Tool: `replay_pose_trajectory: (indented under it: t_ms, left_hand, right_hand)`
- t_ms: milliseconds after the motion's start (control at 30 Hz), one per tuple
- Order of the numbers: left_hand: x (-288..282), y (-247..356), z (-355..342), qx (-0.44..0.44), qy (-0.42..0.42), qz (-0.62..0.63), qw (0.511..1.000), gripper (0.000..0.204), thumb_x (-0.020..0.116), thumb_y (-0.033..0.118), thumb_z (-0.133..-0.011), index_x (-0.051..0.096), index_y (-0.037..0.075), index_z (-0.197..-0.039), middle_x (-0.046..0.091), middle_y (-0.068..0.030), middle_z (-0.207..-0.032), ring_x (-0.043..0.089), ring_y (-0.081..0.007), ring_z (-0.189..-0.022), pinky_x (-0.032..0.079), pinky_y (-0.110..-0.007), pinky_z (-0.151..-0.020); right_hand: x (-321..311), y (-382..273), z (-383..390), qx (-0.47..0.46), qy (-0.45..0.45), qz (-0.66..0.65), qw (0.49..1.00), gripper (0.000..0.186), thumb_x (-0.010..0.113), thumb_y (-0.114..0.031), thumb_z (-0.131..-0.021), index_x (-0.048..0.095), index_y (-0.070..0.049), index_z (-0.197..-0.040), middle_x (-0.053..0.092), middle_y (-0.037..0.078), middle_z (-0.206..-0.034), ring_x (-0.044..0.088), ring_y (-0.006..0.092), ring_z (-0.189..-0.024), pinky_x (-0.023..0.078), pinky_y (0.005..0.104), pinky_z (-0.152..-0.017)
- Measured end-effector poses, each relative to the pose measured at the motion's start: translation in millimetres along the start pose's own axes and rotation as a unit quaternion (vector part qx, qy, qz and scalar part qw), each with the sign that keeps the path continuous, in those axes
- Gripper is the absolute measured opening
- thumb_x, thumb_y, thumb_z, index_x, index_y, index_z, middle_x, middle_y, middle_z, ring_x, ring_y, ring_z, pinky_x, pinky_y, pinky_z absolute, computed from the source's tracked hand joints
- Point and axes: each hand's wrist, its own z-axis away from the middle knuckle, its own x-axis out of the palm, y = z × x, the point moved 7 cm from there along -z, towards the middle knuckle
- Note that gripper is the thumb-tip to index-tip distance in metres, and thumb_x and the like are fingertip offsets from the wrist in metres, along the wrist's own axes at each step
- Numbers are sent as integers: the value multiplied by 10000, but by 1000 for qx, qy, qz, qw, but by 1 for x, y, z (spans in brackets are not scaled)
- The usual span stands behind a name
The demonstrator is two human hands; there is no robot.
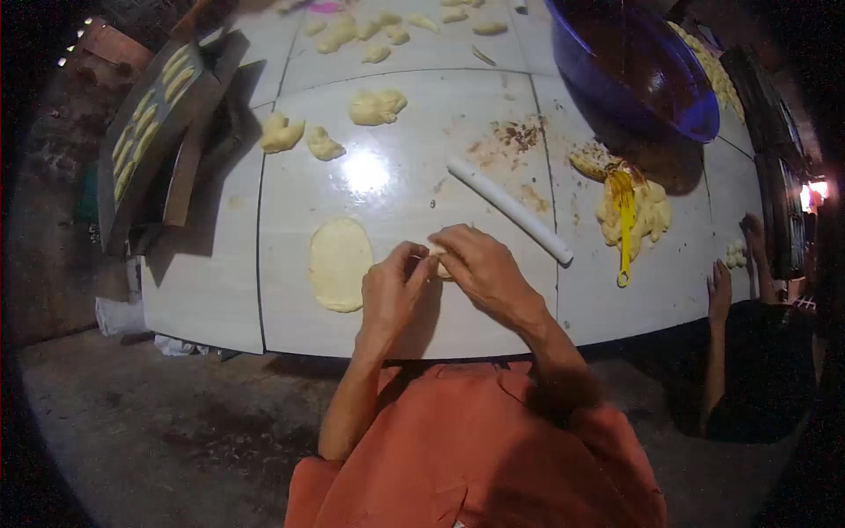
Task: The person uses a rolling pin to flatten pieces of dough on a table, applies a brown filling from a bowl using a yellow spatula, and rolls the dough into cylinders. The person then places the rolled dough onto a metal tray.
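My left hand (392, 286) and my right hand (484, 271) meet over the near middle of the table. Their fingertips are closed on a small piece of pale dough (443, 270), mostly covered by the fingers. Just left of my left hand lies a flat oval sheet of dough (339, 266). A white rolling pin (510, 211) rests slantwise beyond my right hand, apart from it. Farther right, a yellow slotted spatula (626, 231) lies on a soft pale dough mass (651, 211) with brown smears at its upper end.
Small dough lumps (377, 107) are scattered toward the far side of the tiled table (202, 299). A purple basin (704, 128) with brown contents stands far right. Trays of shaped dough (145, 132) lean at the left. Another person's hands (722, 286) work at the right edge.
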Motion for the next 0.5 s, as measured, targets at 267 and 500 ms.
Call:
replay_pose_trajectory:
  t_ms: [267, 500]
  left_hand:
    - [-5, 20, 25, 273, 156, -182, 932, 334, 698, 88, -876, 647, 62, -1205, 671, -132, -1227, 672, -331, -978, 544, -409, -797]
    - [39, -14, 40, 268, 42, -356, 894, 651, 608, 342, -981, 440, 13, -1517, 466, -169, -1558, 422, -329, -1454, 261, -682, -1143]
  right_hand:
    - [12, 2, 19, -31, -47, 98, 994, 645, 553, -472, -1018, 479, -41, -1492, 450, 198, -1543, 451, 363, -1397, 342, 522, -1132]
    - [31, 8, 57, -34, -83, 259, 962, 911, 461, -715, -951, 383, -45, -1564, 396, 159, -1615, 338, 314, -1512, 85, 738, -1184]
